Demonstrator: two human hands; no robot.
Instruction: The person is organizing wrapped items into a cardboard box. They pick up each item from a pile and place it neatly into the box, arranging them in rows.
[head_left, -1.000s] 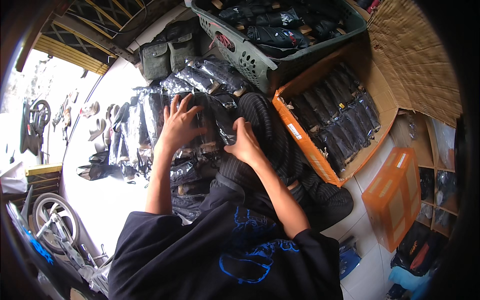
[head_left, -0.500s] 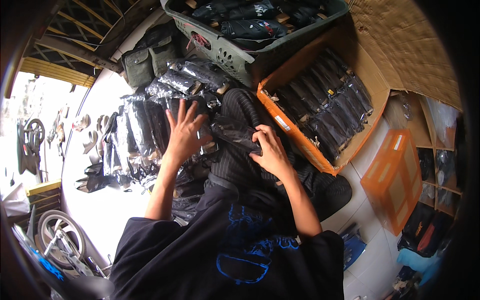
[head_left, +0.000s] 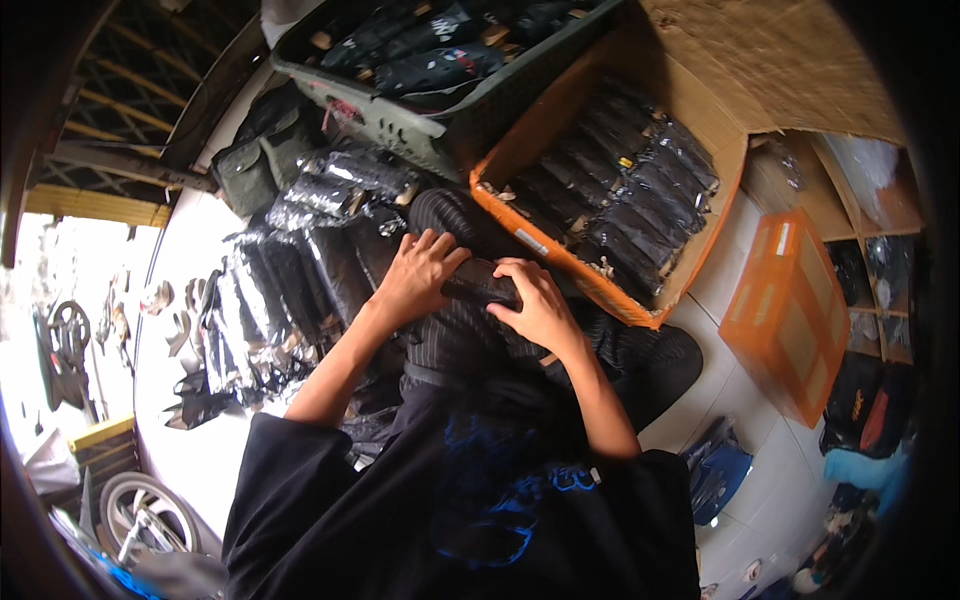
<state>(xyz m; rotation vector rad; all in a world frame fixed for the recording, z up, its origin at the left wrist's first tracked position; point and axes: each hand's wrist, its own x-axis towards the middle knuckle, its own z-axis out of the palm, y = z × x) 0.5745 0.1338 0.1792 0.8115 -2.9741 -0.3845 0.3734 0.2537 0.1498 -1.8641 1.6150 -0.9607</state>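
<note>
My left hand (head_left: 418,275) and my right hand (head_left: 535,305) both grip one small black packet (head_left: 480,283), held over my knee in dark striped trousers (head_left: 450,335). The left hand clasps its left end, the right hand its right end. Just left of the hands lie rows of shiny plastic-wrapped black packets (head_left: 275,300) spread on the floor. To the right, close to the hands, stands an orange-rimmed cardboard box (head_left: 600,300) filled with several black packets in rows.
A grey-green plastic crate (head_left: 400,115) with more black packets stands at the top. A dark green bag (head_left: 250,160) lies at upper left. An orange plastic box (head_left: 790,330) sits on the white tiles at right. A wheel (head_left: 140,510) shows at lower left.
My left hand has left the packets on the floor and come right to join my right hand on the black packet over my knee.
</note>
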